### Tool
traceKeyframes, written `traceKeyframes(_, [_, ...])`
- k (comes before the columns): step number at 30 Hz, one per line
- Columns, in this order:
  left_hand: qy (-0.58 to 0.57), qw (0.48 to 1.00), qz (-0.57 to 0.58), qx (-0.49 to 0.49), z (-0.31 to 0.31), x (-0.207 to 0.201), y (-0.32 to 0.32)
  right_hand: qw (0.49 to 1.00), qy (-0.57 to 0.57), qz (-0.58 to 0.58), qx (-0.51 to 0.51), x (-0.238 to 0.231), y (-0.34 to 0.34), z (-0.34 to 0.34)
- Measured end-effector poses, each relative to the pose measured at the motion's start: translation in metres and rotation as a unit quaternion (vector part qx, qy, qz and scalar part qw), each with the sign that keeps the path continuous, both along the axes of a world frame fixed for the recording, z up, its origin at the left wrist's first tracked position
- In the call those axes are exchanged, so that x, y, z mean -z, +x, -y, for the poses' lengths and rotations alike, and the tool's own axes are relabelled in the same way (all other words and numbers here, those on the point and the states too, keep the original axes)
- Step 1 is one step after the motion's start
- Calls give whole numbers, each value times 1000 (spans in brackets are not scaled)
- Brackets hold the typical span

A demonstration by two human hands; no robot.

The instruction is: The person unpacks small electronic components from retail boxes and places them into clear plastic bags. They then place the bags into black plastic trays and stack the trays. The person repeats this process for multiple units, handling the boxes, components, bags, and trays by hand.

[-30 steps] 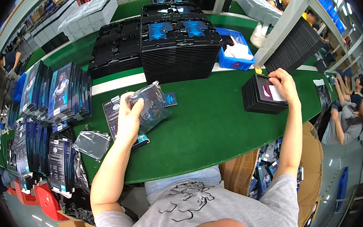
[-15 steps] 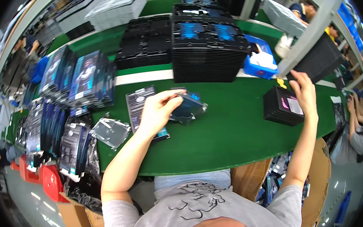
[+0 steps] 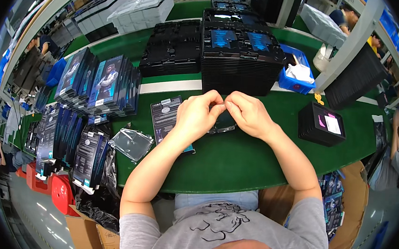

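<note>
My left hand (image 3: 199,114) and my right hand (image 3: 251,115) meet over the middle of the green table, both with fingers pinched. Between them is the upper edge of a dark flat packet in clear film (image 3: 224,125), mostly hidden behind the hands. A printed dark box (image 3: 165,117) lies flat beside my left hand and is partly covered by that forearm. Further left is another flat piece in clear film (image 3: 132,143). At the right stands a black open-topped tray stack (image 3: 320,127) with a white label and pink pieces on it.
Tall stacks of black trays (image 3: 239,71) stand at the back, with a blue bin (image 3: 296,83) to their right. Printed boxes (image 3: 111,82) crowd the left side. A metal post (image 3: 353,47) rises at the right. An open carton of boxes (image 3: 352,202) sits below the table's right edge.
My right hand has come from the black tray stack at the right to the middle, meeting my left hand at the film packet. The whole view has shifted slightly.
</note>
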State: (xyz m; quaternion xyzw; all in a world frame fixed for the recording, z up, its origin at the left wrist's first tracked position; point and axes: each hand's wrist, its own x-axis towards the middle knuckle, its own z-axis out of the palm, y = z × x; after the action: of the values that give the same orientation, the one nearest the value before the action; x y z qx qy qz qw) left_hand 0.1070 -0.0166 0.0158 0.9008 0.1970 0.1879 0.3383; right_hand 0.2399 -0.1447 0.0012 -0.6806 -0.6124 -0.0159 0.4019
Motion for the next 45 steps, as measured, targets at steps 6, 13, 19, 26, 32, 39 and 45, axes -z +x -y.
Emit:
traceKeyframes(6, [83,994,76,4,7,7,-6,997,82,-12,-2,7,-6,-5])
traceKeyframes(13, [96,991,87,15,11,2,-14,996,88,29,6,1,-15,-3])
traceKeyframes(19, [163,973,161,22,14,7,-14,995,95,-29,16,6,-22,-1])
traceKeyframes(26, [308,917,254,14,14,19,-6,971,60,-230,-9,14,-17,-2])
traceKeyframes(32, [380,893,241,8,13,25,-4,945,37,-324,-22,20,-13,-8])
traceKeyframes(39, [390,885,250,45,22,24,-5,915,36,-400,43,36,-2,-14])
traceKeyframes(45, [157,946,284,12,17,25,-7,913,-30,-397,92,47,23,-9])
